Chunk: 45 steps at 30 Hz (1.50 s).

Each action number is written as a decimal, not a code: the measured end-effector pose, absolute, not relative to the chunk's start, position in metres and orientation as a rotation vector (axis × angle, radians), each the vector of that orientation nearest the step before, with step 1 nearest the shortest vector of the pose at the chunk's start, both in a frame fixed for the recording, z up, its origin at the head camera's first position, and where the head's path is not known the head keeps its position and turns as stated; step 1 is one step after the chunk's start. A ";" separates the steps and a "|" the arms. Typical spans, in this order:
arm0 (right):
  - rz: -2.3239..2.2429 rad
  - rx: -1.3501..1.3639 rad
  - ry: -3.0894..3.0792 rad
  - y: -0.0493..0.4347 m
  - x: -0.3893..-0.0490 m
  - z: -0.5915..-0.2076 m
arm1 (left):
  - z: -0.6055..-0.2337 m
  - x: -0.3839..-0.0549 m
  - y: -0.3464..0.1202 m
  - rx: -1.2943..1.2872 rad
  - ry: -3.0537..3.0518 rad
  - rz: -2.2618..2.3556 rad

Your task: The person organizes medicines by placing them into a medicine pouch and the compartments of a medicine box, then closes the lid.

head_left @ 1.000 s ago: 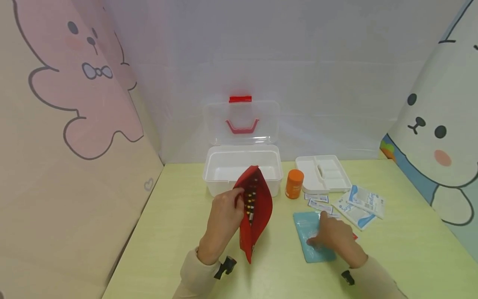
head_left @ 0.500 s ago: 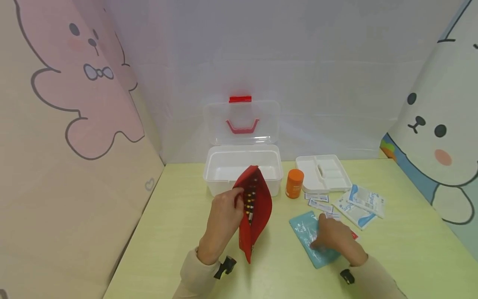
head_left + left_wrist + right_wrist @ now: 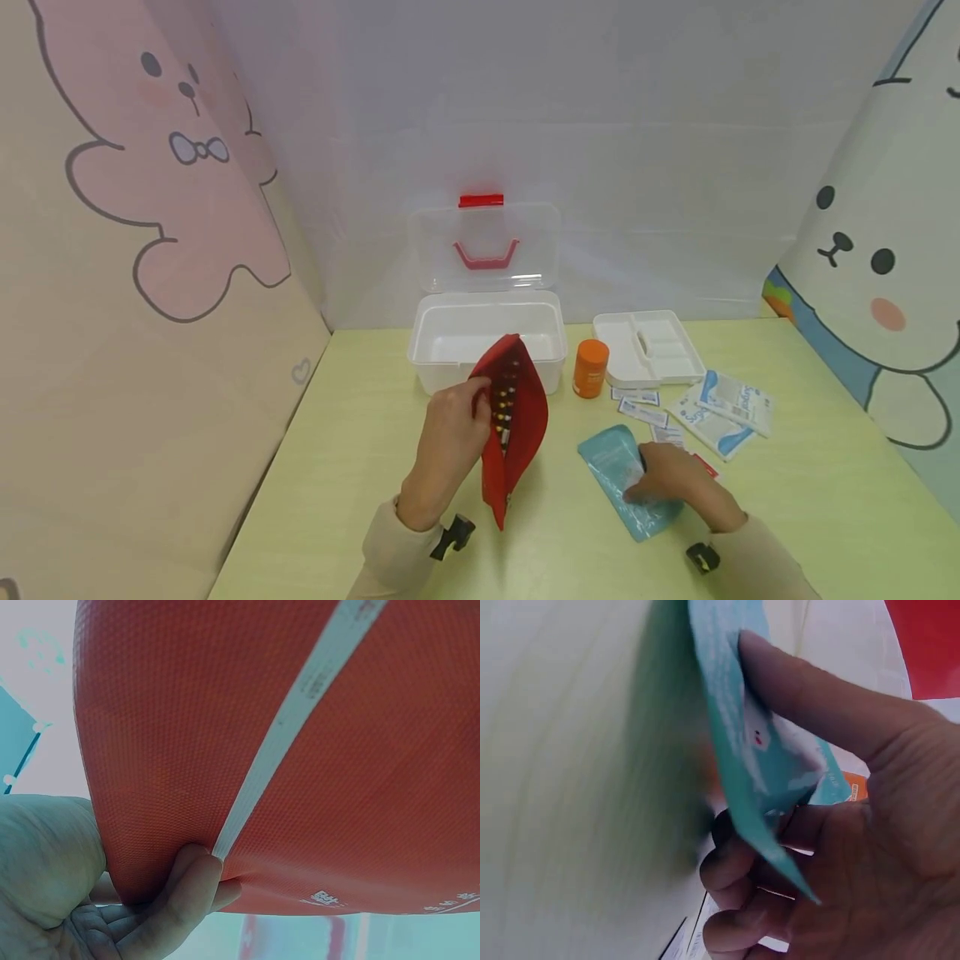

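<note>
The left hand (image 3: 447, 429) pinched the rim of a bright red, flat-sided fabric pouch (image 3: 530, 412), holding it upright with its mouth gaping; small yellow-and-white spots showed in its dark inside, too small to make out. Close up, the cloth had a fine dimpled grain, a pale strip running across it and white printing near the edge. The right hand (image 3: 670, 477) gripped a glossy turquoise plastic packet (image 3: 609, 460) between thumb and curled fingers, bending the film into a crease; whether the packet touched the pale yellow wood-grain table (image 3: 337, 475) could not be told. Beyond the right hand lay slim white-and-blue paper sachets (image 3: 642, 413), the nearest close to its knuckles, and a red-ended piece (image 3: 705, 467) partly hidden by that hand. Farther right, two larger square white-and-blue packets (image 3: 738, 402) overlapped. Behind the sachets sat a shallow white plastic tray (image 3: 626, 358) with compartments, and just beside it an upright orange cylindrical bottle (image 3: 591, 368). The pouch blocked part of a white plastic box (image 3: 441, 377), whose clear lid (image 3: 536, 229) stood raised, with a red handle (image 3: 486, 262) and red latch (image 3: 481, 200).
</note>
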State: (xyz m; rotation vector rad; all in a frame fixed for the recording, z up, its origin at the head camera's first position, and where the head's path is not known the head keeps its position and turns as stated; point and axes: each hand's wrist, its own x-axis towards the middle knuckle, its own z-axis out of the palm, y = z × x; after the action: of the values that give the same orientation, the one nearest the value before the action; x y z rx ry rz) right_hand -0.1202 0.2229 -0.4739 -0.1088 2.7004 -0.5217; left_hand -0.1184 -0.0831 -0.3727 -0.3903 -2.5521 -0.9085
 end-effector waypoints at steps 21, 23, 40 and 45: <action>-0.854 -0.272 3.102 0.222 -0.113 -0.467 | -0.373 -0.119 -0.082 -0.404 -2.553 -0.919; -0.896 -0.275 3.165 0.221 -0.113 -0.463 | -0.374 -0.120 -0.082 -0.410 -2.548 -0.920; -1.311 -0.471 3.519 0.193 -0.104 -0.396 | -0.372 -0.120 -0.080 -0.410 -2.539 -0.942; -1.427 -0.512 3.509 0.178 -0.096 -0.378 | -0.373 -0.121 -0.079 -0.412 -2.538 -0.931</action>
State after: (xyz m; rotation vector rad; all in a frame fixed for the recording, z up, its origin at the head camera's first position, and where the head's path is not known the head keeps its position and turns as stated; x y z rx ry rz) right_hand -0.0960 0.1781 -0.3780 -0.5121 3.5094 -1.4272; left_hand -0.1205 -0.0791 -0.3730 -0.4118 -2.5385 -0.9306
